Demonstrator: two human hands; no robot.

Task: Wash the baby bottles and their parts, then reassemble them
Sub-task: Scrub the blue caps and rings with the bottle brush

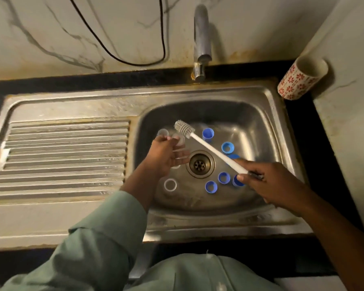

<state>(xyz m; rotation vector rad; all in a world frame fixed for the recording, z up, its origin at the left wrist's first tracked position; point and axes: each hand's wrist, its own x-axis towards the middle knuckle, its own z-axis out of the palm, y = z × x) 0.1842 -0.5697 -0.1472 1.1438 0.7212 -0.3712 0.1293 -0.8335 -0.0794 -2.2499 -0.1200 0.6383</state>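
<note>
Here, label by label:

Left hand [166,156]: over the left part of the sink basin [259,122], palm turned up and toward the drain [200,164]; fingers curled around a clear bottle [178,143], hard to make out because see-through, mouth end pointing up toward the back wall of the basin.

Right hand [269,183]: over the right front of the basin, thumb and fingers pinched on the lower end of the brush [210,147], clamped on the white handle.

Brush: white handle slanting from the right hand up and left across the basin; grey bristled head at the upper end, just beside the clear bottle's mouth and above the left hand's fingertips; touching or not, cannot tell.

Blue parts: scattered on the basin floor right of and below the drain. One blue cap [208,134] standing near the back, just right of the brush head; one blue ring [227,147] right of the handle; three more blue rings in a cluster at the front, [211,186], [224,177] and [237,181], the last partly hidden by the right thumb.

White ring [170,184]: flat on the basin floor, front left, below the left wrist.

Tap [201,45]: above the back edge of the sink; no stream visible.

Drainboard [65,156]: ribbed steel, left of the basin.

Patterned cup [301,78]: red-flowered, on the dark counter at the far right corner, well apart from both hands.
</note>
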